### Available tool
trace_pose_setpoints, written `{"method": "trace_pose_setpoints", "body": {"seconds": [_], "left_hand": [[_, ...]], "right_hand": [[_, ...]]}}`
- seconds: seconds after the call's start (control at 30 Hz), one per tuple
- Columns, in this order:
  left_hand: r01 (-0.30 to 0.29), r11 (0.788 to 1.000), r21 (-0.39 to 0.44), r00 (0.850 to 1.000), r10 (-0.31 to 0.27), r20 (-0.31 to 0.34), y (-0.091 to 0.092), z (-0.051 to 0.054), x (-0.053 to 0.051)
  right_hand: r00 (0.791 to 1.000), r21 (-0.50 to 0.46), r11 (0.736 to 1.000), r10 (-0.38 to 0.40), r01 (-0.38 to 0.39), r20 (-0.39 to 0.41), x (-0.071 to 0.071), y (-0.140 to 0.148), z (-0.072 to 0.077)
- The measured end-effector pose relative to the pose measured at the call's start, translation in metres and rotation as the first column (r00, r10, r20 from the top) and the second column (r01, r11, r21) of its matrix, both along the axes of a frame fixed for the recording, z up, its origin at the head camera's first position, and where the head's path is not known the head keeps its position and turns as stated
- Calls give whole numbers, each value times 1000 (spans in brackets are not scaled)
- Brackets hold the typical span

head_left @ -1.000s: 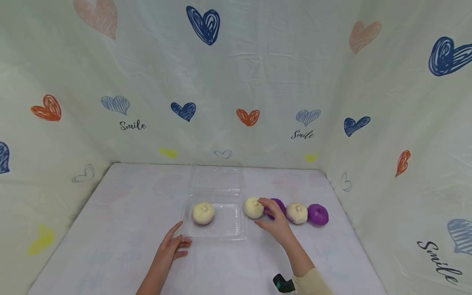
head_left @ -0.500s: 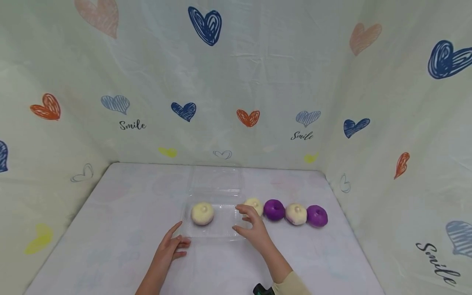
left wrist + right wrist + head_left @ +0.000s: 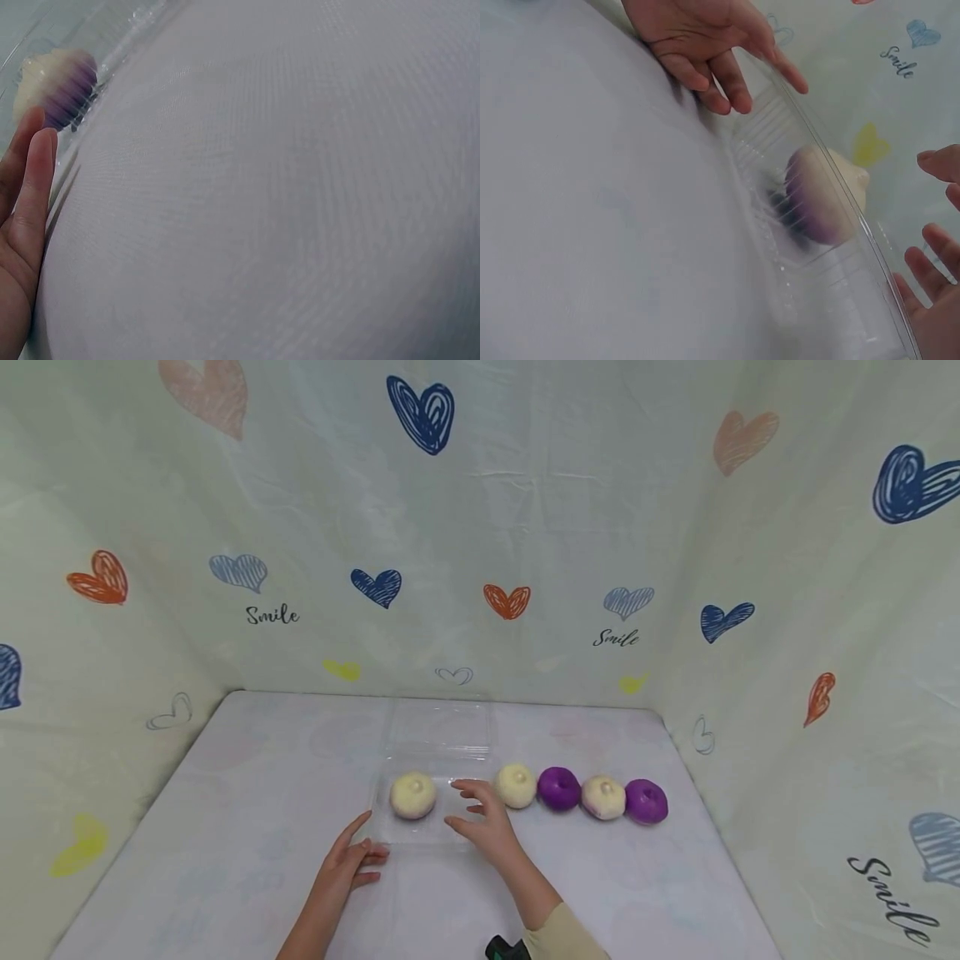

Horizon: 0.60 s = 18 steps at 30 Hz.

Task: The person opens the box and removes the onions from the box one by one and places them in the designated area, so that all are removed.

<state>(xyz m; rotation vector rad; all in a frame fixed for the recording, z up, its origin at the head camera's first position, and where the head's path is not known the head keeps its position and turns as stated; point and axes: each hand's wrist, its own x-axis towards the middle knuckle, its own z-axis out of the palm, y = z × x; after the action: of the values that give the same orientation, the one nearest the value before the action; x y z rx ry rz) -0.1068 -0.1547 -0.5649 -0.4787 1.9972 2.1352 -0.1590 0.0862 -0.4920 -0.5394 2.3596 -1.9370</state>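
Note:
A clear plastic clamshell box point(image 3: 431, 837) lies unfolded, its lid point(image 3: 438, 727) behind the tray. In the tray's left half sits a round cream ball point(image 3: 412, 795) with a small nub on top. Its lower part is purple, as the right wrist view shows through the wall. My left hand point(image 3: 347, 864) is beside the box's front left corner, fingers extended, index finger at its edge. My right hand point(image 3: 486, 827) hovers over the tray's right half, fingers spread and slightly bent, holding nothing. The left wrist view shows the left hand point(image 3: 22, 202) by the box wall.
Right of the box stands a row: a cream ball point(image 3: 515, 786), a dimpled purple ball point(image 3: 558, 789), another cream one point(image 3: 603, 797) and another purple one point(image 3: 647, 802). They sit close together. The table point(image 3: 225, 827) has a pale cloth, with a heart-printed curtain point(image 3: 450, 527) around it.
My right hand has moved left from the row of balls to above the tray, bringing nothing along. The left hand and the balls have stayed in place.

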Motion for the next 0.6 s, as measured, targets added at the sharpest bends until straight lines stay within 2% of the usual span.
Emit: {"method": "trace_pose_setpoints", "body": {"seconds": [0.07,0.3,0.6], "left_hand": [[3,1000,6,1000,-3,-7,0,0,0],[6,1000,10,1000,-6,-19,1,0,0],[8,1000,-6,1000,-8,-9,1,-1,-2]], "right_hand": [[1000,14,1000,-4,4,3,-2,-4,-2],[997,55,998,-46,43,62,-22,-20,-36],[995,143,989,-48,35,82,-35,-39,-46]]}}
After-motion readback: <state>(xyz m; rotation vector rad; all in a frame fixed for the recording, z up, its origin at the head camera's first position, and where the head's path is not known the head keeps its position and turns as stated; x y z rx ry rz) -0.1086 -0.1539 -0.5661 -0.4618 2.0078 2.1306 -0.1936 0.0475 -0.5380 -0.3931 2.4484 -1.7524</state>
